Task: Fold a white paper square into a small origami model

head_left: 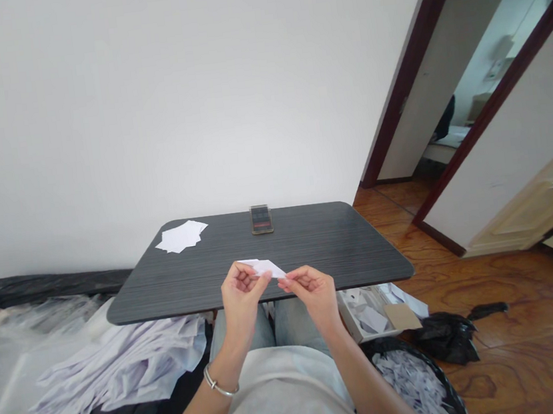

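A small folded piece of white paper [266, 268] is held up over the near edge of the dark table [321, 242]. My left hand [243, 293] pinches its left side between thumb and fingers. At the paper's pointed right corner, my right hand [313, 291] has thumb and fingertips closed on it. Farther off, a loose stack of white paper pieces [181, 236] lies at the table's back left. A phone [260, 219] leans on a stand at the back middle of the table.
Left of my legs lies a heap of white fabric or paper [125, 366]. On the right are an open box [365, 317] with paper pieces, a black bag [446, 337], and a black-lined bin [413, 381] full of paper scraps. A white wall [192, 96] stands behind the table.
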A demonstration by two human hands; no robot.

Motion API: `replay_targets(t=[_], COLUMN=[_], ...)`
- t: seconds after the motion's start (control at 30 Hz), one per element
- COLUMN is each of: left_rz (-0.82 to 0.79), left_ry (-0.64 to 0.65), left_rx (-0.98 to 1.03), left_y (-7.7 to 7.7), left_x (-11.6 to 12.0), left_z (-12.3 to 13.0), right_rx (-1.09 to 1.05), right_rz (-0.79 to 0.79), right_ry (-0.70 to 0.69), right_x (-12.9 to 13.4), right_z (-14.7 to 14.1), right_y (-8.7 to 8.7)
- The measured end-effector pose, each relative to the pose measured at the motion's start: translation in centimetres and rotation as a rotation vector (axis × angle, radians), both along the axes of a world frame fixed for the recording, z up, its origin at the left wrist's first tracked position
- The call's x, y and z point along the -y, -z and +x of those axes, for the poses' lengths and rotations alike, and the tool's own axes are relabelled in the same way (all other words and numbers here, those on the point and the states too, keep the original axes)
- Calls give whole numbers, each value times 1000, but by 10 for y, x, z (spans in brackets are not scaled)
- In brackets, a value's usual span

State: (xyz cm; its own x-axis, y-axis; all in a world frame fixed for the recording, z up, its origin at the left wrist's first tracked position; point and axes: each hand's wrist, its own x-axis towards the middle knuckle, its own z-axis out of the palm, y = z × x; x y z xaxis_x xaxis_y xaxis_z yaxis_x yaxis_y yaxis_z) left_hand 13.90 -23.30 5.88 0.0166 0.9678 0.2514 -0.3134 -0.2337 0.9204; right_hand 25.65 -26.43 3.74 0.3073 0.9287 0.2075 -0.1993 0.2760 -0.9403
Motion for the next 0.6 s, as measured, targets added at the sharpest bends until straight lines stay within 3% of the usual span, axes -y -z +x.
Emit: replay_targets(t=[0.23,0.6], left_rz=[-3,0], left_ry=[-13,-1], left_rx=[-3,-39], left_y=[0,3], left_x=[-1,0], left_z=[1,3], right_rx=[-108,-6], right_rz=[-7,-66], right_ry=[-51,-140], right_x=[1,-2], right_z=[3,0], right_y=[-3,-1])
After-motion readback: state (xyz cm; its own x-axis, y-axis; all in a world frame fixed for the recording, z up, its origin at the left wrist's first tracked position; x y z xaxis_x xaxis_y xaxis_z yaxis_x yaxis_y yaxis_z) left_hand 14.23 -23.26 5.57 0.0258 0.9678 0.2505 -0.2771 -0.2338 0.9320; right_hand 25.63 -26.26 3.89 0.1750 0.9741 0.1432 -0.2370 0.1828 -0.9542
